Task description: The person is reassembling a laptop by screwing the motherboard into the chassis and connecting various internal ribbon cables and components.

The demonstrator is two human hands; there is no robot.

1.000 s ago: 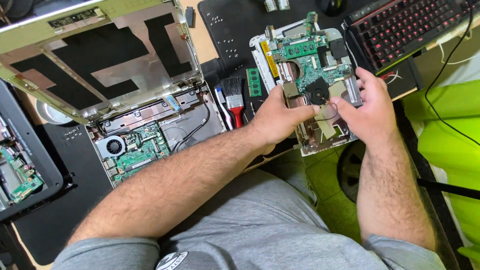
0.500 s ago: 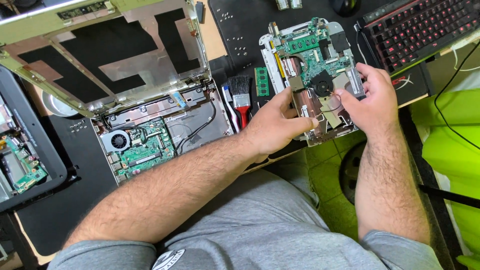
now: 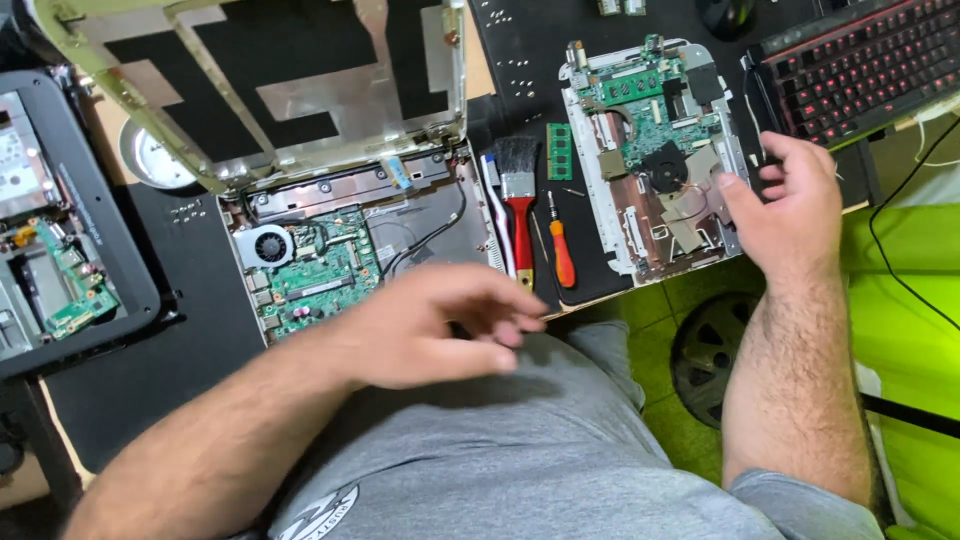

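A small opened laptop base point(image 3: 655, 160) with a green circuit board and a black fan lies on the dark mat at the right. My right hand point(image 3: 790, 205) rests on its right edge, fingers curled against the casing. My left hand point(image 3: 430, 325) hovers blurred over the desk's front edge near my lap, fingers apart and holding nothing. A red-handled brush point(image 3: 520, 215) and an orange screwdriver point(image 3: 562, 255) lie between my two hands, left of the small laptop.
A larger opened laptop point(image 3: 330, 250) with lifted lid frame sits at centre left. Another dismantled device point(image 3: 60, 260) is at far left. A red-lit keyboard point(image 3: 860, 65) is top right. A green memory stick point(image 3: 559, 152) lies by the brush. A green chair point(image 3: 920, 350) stands right.
My left hand has let go of the small laptop and swung left and down toward my lap. The right hand stays on the laptop's right edge. The camera view shifted right.
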